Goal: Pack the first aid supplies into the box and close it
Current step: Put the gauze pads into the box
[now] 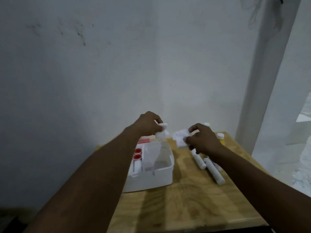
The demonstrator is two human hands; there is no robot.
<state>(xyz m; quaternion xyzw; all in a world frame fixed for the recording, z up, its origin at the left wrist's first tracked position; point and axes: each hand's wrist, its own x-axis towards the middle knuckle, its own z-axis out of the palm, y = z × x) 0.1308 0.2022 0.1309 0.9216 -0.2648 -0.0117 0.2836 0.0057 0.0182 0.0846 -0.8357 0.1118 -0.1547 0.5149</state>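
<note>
A white first aid box [161, 177] stands open on the wooden table [185, 207], with two red-capped items [138, 153] and a white insert inside. Above its far edge my left hand [148, 125] grips a clear bottle by its white pump top [161, 131]. To the right, my right hand [203, 140] pinches a white cotton wad [180, 137] held close to the bottle's top. White bandage rolls [213, 170] lie on the table under my right forearm.
Two small white-capped bottles [220, 136] stand at the table's far right corner, partly hidden by my right hand. A white wall rises right behind the table. A white post [262, 81] stands to the right. The table's left edge drops off beside the box.
</note>
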